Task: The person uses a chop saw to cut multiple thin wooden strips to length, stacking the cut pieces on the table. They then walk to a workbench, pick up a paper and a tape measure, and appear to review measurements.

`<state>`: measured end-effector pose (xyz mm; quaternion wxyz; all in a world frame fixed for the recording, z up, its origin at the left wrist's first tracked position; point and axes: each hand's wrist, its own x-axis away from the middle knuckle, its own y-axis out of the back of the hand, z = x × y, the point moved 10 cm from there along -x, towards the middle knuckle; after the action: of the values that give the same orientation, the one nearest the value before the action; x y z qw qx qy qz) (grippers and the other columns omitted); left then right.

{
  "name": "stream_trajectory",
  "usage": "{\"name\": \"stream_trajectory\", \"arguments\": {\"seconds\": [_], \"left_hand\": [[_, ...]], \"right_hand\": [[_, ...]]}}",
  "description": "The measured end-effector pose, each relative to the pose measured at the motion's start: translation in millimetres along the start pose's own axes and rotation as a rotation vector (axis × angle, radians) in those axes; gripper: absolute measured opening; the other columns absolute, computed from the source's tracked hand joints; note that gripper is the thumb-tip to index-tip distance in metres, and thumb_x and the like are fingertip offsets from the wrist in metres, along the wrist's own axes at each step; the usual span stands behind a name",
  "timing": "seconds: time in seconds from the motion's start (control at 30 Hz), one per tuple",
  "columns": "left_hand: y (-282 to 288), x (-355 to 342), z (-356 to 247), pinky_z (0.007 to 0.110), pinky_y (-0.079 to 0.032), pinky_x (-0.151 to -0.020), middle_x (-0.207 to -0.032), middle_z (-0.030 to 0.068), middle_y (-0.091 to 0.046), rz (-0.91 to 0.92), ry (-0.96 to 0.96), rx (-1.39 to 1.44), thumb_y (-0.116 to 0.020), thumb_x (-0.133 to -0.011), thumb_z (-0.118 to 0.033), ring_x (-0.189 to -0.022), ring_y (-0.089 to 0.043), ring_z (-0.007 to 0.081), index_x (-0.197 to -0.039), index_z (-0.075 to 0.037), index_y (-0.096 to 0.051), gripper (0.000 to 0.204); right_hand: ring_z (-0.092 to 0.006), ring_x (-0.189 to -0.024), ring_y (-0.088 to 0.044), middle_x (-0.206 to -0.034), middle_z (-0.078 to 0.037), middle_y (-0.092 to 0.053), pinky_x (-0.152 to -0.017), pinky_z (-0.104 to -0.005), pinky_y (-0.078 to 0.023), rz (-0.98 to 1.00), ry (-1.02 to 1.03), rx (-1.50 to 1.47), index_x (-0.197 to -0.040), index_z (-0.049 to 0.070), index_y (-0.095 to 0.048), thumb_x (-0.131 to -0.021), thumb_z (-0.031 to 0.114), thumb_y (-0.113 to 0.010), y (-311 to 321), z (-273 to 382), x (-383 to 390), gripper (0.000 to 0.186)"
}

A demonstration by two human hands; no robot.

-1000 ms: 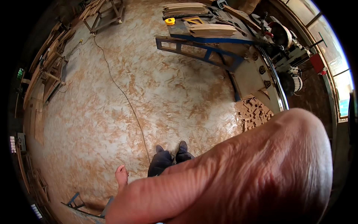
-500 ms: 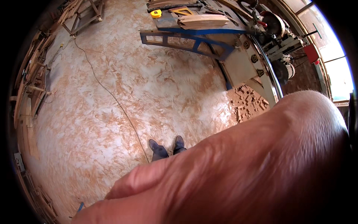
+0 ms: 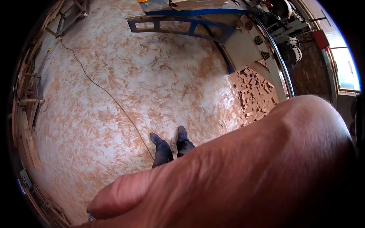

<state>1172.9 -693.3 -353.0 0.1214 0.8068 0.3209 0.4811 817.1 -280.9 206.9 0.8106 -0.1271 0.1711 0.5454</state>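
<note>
My right hand (image 3: pixel 178 186) fills the lower part of the view, very near the camera, with the wrist and forearm (image 3: pixel 296 144) rising at the right. Its thumb (image 3: pixel 121 192) stretches toward the lower left. The other fingers lie beyond the lower edge or in shadow, so whether they grip anything is hidden. Just below the thumb tip, a sliver of something blue shows, too little to name. Nowhere in view is my left hand. Under the arm, my two dark shoes (image 3: pixel 181 133) and trouser legs (image 3: pixel 163 152) stand on the dusty floor (image 3: pixel 114 125).
A dark cable (image 3: pixel 99 86) runs along the floor to my feet. Ahead is a machine table with a blue slotted frame (image 3: pixel 175 28) and wood pieces (image 3: pixel 205 4). Wood offcuts (image 3: pixel 254 91) litter the floor beside it. Timber (image 3: pixel 28 129) is stacked at the left.
The view has tilted downward, so the machine table sits higher and the yellow tape measure is nearly cut off. My right hand stays close to the camera, its thumb now showing more plainly.
</note>
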Motion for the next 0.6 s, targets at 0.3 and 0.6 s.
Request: {"name": "stream_trajectory", "arguments": {"seconds": [0.3,0.6], "left_hand": [[1.5,-13.0,-9.1,0.025,-0.044,-0.049,-0.070,0.0019,-0.058,0.046,-0.035,-0.008,-0.055,-0.090,-0.009,-0.055,-0.054,0.0093,-0.104,-0.002,-0.064,0.019],[-7.7,11.7,-44.2,0.025,-0.043,-0.049,-0.072,0.0016,-0.056,0.083,-0.051,-0.101,-0.055,-0.092,-0.007,-0.057,-0.052,0.0089,-0.108,-0.001,-0.061,0.019]], "right_hand": [[-0.0331,-0.116,-0.051,-0.125,-0.021,-0.054,-0.095,-0.0466,-0.042,0.005,-0.020,0.024,-0.118,0.001,-0.056,-0.081,0.049,-0.060,22.3,-10.8,0.3,0.060],[-0.0334,-0.119,-0.050,-0.128,-0.021,-0.053,-0.097,-0.0477,-0.041,0.100,-0.052,0.081,-0.123,0.002,-0.053,-0.083,0.054,-0.056,26.8,-10.8,-10.3,0.066]]}}
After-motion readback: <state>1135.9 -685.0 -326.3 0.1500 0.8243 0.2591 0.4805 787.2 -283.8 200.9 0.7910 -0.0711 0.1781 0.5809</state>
